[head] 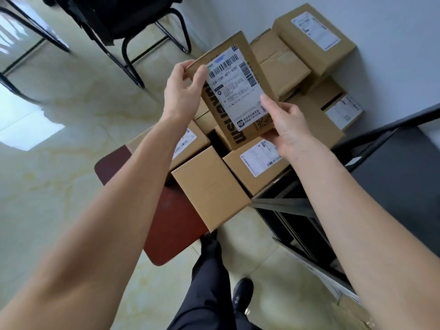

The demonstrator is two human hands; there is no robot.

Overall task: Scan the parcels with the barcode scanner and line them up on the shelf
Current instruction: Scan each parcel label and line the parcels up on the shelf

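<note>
Above the stacked boxes [209, 186], both hands grip a labelled parcel [234, 91]: the left hand [183, 91] pinches its upper left corner, the right hand [289, 125] clasps its lower right edge.

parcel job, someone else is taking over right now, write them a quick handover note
Left hand grips the top left corner of the held parcel; right hand grips its lower right edge. Its label faces up, above the pile.
The other parcels lie stacked on the floor by the wall, several partly on a red stool. The dark shelf is to the right.
No scanner in view, so whether anything is scanned cannot be told.
Left: scan this parcel, shelve it, then the pile.
</note>
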